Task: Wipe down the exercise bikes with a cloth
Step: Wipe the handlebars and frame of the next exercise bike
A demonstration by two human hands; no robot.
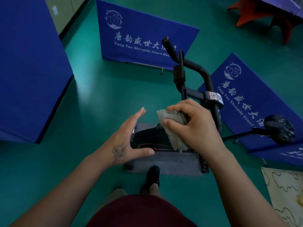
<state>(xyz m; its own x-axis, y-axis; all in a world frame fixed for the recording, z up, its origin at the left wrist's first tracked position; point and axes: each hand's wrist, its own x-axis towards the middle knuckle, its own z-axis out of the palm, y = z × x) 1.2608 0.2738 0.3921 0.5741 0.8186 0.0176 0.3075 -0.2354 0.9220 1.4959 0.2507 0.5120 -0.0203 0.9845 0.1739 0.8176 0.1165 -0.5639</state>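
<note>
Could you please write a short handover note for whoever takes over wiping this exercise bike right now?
Right hand: closed on the grey cloth, which hangs over the bike's lower body.
Left hand: open, holding nothing, beside the lower body.
Exercise bike: stands on the green floor, handlebar at the far end, pedal out to the right.
Done: cannot tell which parts have been wiped.
Left: judging by the cloth's position, finish the lower body, then probably frame, handlebar and pedal.
</note>
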